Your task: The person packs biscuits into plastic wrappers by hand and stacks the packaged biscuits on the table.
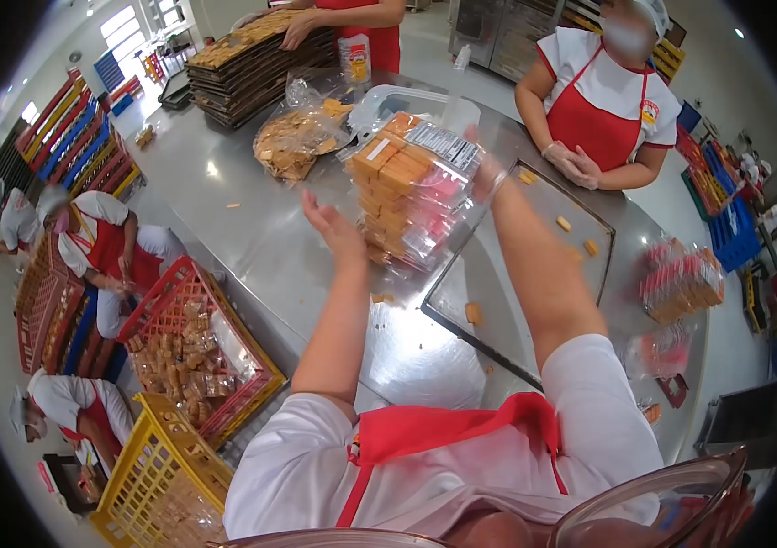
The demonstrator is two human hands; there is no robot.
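Near the middle of the metal surface (251, 247), a stack of clear-wrapped biscuit packs (393, 196) is set, with the right hand (489, 173) placed at its upper right side, though whether a pack is gripped cannot be told. Just beside the stack's left side, the left hand (338, 224) is held open and unloaded. Toward the surface's right edge, a shallow tray (498, 283) dotted with loose biscuits and a second stack (681, 283) are seen, while a biscuit-filled bag (292, 142) is rested nearer the far edge.
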